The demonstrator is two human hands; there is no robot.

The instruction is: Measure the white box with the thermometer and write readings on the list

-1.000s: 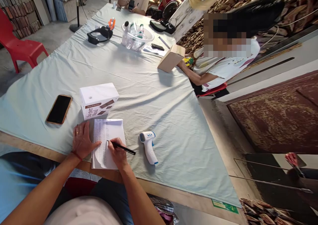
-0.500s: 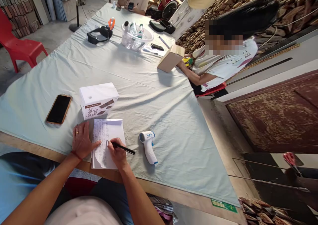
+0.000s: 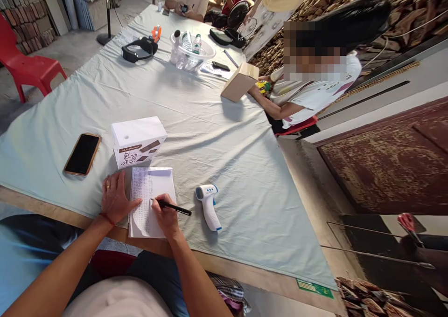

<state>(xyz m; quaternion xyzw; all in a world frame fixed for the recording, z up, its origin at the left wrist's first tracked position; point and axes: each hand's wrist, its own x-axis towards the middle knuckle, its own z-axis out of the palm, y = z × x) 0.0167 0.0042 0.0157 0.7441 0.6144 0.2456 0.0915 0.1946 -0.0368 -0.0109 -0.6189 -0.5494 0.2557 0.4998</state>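
Note:
A white notepad (image 3: 161, 223) lies near the table's front edge, its left side covered in columns of small handwriting. My right hand (image 3: 165, 217) grips a black pen (image 3: 180, 209), with the tip on the page by the written columns. Flat at the notepad's left edge, my left hand (image 3: 116, 198) has its fingers spread and its thumb on the paper. Just beyond the notepad stands a white printed box (image 3: 139, 140). To the right of my right hand lies a white and blue infrared thermometer (image 3: 209, 209). A smartphone (image 3: 83, 154) in an orange-edged case lies further left.
A pale cloth (image 3: 238, 168) covers the table. Towards the far end are a plastic basket (image 3: 209, 53) of bottles, a black headset (image 3: 140, 50) and an orange tape roll (image 3: 156, 32). At the right edge, a seated person (image 3: 315, 93) holds a cardboard box (image 3: 241, 81).
My hands, the notepad and the things around them stay almost in place; the pen's angle shifts very slightly. At the far right, an arm has come lower beside the straw-coloured hat.

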